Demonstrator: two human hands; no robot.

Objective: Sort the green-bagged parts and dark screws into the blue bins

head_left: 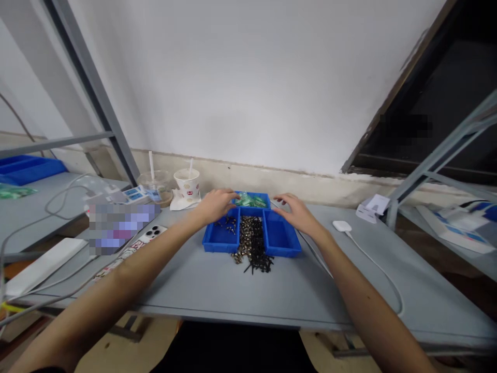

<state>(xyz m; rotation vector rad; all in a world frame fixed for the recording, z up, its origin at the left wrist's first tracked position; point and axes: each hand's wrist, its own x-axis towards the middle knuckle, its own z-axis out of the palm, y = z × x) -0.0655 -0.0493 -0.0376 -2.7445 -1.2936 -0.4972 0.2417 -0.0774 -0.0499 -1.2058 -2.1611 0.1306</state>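
A blue bin [221, 246] on the left holds a few small screws, and the blue bin [282, 252] on the right has nothing visible inside. Between them lies a pile of silvery screws [245, 235] beside black screws [258, 248], spilling toward the front. Behind stands another blue bin with green plastic packets [250, 200]. My left hand [218, 204] is over the back of the left bin, fingers apart, touching or just above its rim. My right hand [295, 210], fingers spread and holding nothing, hovers by the back of the right bin.
A paper cup [187, 185] and a clear plastic cup [155, 187] with straws stand at the back left. Nearer are a phone [153, 233], cables and a white box [44, 267]. On the right lie a white charger [342, 226] with its cable and a folded paper [373, 208].
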